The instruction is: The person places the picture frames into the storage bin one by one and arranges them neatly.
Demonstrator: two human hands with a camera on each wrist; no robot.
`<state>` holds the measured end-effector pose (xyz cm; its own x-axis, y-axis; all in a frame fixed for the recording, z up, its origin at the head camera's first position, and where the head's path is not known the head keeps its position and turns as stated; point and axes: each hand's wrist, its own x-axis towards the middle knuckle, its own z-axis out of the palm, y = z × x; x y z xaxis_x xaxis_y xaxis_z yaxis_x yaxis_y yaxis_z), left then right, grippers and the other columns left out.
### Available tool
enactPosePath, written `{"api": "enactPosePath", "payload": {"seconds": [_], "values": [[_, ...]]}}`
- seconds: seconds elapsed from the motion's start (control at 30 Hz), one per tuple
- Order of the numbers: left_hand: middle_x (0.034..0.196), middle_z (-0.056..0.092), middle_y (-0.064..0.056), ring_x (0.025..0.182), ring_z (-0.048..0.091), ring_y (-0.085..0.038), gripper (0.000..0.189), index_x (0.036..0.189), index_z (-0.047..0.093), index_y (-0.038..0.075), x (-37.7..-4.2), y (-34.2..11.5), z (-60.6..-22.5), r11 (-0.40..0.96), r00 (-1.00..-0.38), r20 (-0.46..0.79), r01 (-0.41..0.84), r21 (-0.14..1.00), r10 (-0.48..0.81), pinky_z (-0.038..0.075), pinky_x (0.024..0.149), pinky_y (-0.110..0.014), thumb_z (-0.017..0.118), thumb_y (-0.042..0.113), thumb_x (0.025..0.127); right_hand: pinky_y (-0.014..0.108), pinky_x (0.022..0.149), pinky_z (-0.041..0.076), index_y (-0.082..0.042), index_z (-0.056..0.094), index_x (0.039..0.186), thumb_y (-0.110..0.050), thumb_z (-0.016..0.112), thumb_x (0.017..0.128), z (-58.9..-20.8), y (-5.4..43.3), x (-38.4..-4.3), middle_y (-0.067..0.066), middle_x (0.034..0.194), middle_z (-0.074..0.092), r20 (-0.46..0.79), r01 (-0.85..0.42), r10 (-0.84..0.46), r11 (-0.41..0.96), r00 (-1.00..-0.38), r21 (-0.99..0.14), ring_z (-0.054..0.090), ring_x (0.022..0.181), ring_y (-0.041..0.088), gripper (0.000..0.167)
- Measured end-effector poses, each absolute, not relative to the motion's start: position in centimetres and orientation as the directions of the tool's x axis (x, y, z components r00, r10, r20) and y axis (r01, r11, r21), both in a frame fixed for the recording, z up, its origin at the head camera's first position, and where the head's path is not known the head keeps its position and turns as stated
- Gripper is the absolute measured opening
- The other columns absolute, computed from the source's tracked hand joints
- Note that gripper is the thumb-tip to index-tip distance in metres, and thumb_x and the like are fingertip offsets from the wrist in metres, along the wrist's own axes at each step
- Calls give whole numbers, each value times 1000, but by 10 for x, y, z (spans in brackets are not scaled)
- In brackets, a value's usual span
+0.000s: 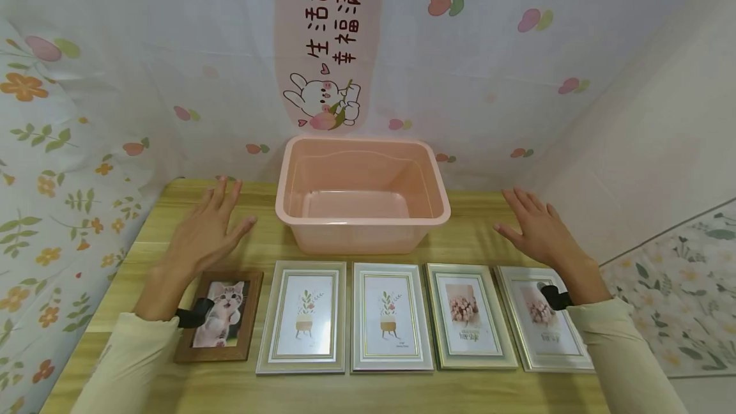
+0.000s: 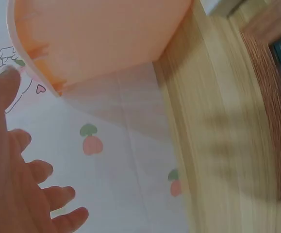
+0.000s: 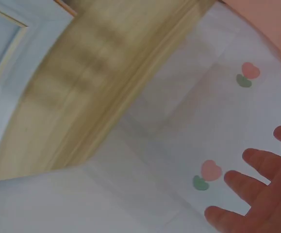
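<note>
My left hand [image 1: 202, 234] hovers above the wooden table with its fingers straight and thumb spread, holding nothing. Below its wrist lies a brown wooden photo frame [image 1: 246, 331] with a kitten picture. On the other side my right hand [image 1: 539, 230] is raised too, fingers extended, nothing in it. A silvery-white photo frame [image 1: 566, 363] with a flower picture lies partly under the right wrist. Between the hands, at the back, stands a pink plastic basin [image 1: 356, 238], touched by neither. In each wrist view the fingers are apart from any object.
Between the outer frames lie a cream photo frame [image 1: 301, 366], a white-and-gold photo frame [image 1: 392, 364] and a greenish-gold photo frame [image 1: 477, 363], forming a row. A printed curtain [image 1: 460, 94] hangs behind the table [image 1: 379, 395]. Patterned cloth [image 1: 52, 209] borders the left side.
</note>
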<state>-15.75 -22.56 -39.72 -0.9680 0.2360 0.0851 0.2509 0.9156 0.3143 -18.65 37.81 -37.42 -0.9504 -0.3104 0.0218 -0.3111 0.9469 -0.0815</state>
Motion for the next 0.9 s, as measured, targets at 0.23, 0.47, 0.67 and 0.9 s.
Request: {"api": "enactPosePath", "payload": {"seconds": [0.23, 0.47, 0.67, 0.9], "values": [[165, 3, -20, 148, 11, -47, 80, 159, -4, 12, -159, -214, -400, 784, -962, 45, 247, 570, 270, 17, 112, -69, 39, 51, 104, 75, 97, 32, -2, 17, 157, -38, 58, 99, -385, 393, -182, 33, 154, 25, -8, -317, -324, 930, -946, -184, 33, 132, 59, 79], [159, 25, -26, 139, 32, -52, 76, 160, -1, 15, -159, -202, -402, 740, -976, 53, 195, 644, 211, 27, 108, -69, 35, 52, 104, 75, 101, 27, -2, 15, 157, -41, 54, 101, -395, 411, -178, 35, 155, 22, -88, -265, -295, 930, -951, -257, 28, 135, 59, 79], [152, 35, -30, 129, 46, -51, 73, 160, 6, 11, -163, -195, -405, 668, -981, 83, 180, 722, 175, 38, 103, -65, 36, 49, 105, 74, 102, 27, 4, 20, 155, -40, 55, 101, -408, 430, -178, 38, 152, 26, -158, -227, -283, 927, -946, -300, 29, 134, 60, 78], [153, 35, -29, 128, 48, -51, 75, 160, 6, 14, -169, -187, -408, 620, -984, 64, 156, 769, 168, 39, 101, -66, 38, 52, 104, 72, 100, 31, 8, 26, 151, -39, 56, 100, -423, 452, -170, 39, 149, 29, -213, -177, -259, 923, -942, -341, 32, 131, 61, 75]]}}
